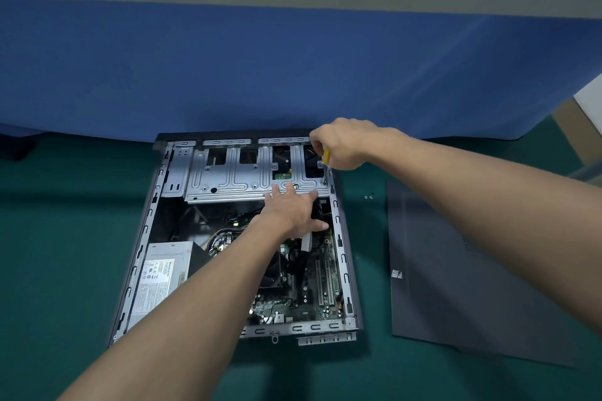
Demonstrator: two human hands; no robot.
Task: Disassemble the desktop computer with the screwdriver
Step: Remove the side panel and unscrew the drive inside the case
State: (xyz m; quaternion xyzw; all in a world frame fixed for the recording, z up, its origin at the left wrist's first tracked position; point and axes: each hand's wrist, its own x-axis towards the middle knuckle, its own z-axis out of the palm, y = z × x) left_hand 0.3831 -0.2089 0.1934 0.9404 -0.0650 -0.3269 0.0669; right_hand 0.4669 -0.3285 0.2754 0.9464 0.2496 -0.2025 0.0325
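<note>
A dark green mat covered the table [65, 205], and a blue fabric partition [293, 68] with a grey top rail stood behind it. The right hand [345, 143] was closed around a yellow-handled screwdriver [325, 156]; only a sliver of the handle showed between the fingers, and the thin metal shaft ran down to the right end of a stamped grey sheet-metal drive cage [234, 179]. The tip itself was too small to make out. The left hand [293, 208] lay open and flat, fingers spread, pressing on the near edge of that cage with the thumb reaching down over black cables.

The cage sat across the far end of the open black desktop computer case [345, 238], which lay on its side on the table with its interior facing up. Its ribbed, perforated metal had rounded embossed channels and square cut-outs. Nearer the camera, a silver boxy power supply [163, 273] with a white label filled the left side; the label's print was unreadable. A green motherboard [312, 299] with long slots showed on the right, partly hidden by the left forearm. A flat dark grey side panel [472, 286] lay on the mat to the right of the case, apart from it, and two small screws [368, 197] rested between them.
</note>
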